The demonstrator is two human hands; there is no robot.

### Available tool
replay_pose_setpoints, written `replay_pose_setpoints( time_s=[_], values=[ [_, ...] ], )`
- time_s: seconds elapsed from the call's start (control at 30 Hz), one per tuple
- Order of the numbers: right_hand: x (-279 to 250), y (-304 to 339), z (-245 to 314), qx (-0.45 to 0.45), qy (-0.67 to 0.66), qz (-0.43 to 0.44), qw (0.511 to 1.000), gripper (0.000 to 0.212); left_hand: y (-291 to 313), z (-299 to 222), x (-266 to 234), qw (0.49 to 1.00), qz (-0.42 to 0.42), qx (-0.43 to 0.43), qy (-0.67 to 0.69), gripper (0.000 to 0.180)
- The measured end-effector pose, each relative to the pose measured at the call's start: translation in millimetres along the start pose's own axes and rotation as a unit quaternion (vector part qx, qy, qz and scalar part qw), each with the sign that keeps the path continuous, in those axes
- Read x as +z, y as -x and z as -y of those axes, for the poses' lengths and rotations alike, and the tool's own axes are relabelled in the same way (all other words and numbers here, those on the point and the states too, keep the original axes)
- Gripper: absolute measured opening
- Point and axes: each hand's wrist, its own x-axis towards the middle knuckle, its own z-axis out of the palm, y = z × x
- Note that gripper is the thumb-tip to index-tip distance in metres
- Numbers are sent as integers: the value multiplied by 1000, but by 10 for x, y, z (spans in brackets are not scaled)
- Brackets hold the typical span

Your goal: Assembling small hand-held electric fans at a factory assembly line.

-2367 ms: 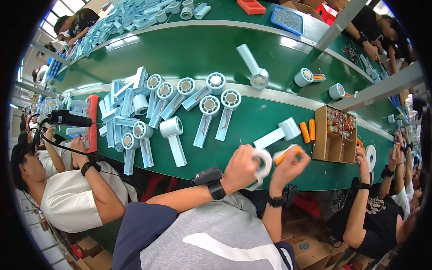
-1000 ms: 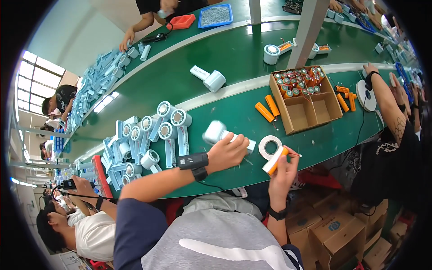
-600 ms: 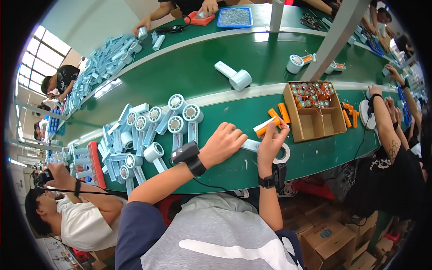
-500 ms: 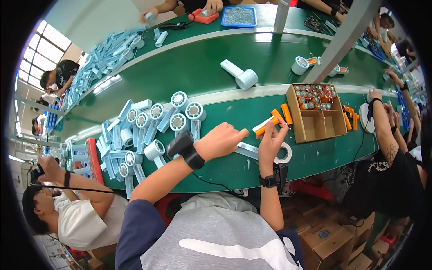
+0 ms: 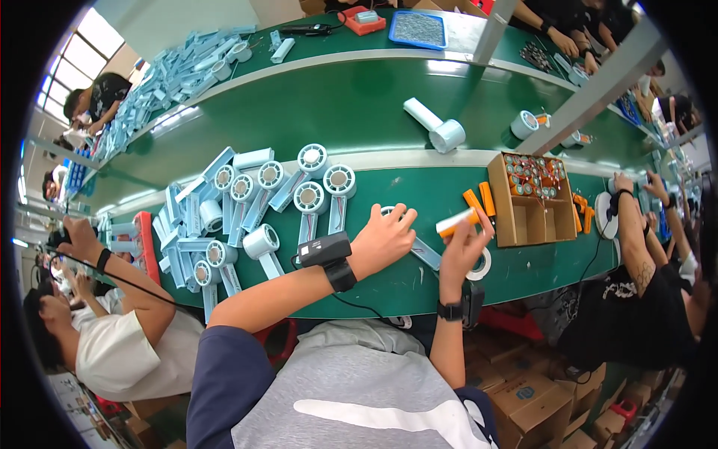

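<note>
My right hand (image 5: 462, 254) pinches an orange cylindrical battery (image 5: 470, 215) with a white strip along its side, held tilted above the bench. My left hand (image 5: 383, 243) curls its fingers over the round head of a light-blue handheld fan; part of that head is hidden by the hand. The fan's handle (image 5: 426, 254) lies toward my right wrist. Beside that wrist is a white tape roll (image 5: 480, 265). Two loose orange batteries (image 5: 480, 200) lie just beyond my right hand.
A divided cardboard box (image 5: 532, 200) with wired batteries stands to the right. Many light-blue fans (image 5: 262, 239) are heaped at left. One fan (image 5: 447, 136) lies on the green strip beyond the metal rail. Co-workers sit on both sides; a slanted post (image 5: 591, 93) rises at right.
My left hand has drawn back from the battery, down over the fan head, its fingers now curled there. My right hand still holds the battery, its white strip turned more into view.
</note>
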Motion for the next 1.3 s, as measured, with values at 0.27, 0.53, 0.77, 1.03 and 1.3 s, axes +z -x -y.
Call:
replay_pose_setpoints(
  time_s=[0.27,0.53,0.77,1.03,1.3],
  values=[
    [-546,310,-152,-186,94,172,963,36,162,142,145,952,-77,-46,294,23],
    [-568,301,-195,-234,188,197,933,40,170,211,191,903,-134,-47,405,23],
    [-358,-18,348,-375,452,359,725,35,108,124,245,928,-152,-79,332,21],
    [-28,-347,652,-332,600,527,502,25,168,137,245,906,-164,-95,378,25],
    [-78,-449,553,-171,503,578,620,14,179,193,144,933,-118,-28,340,36]
  ],
)
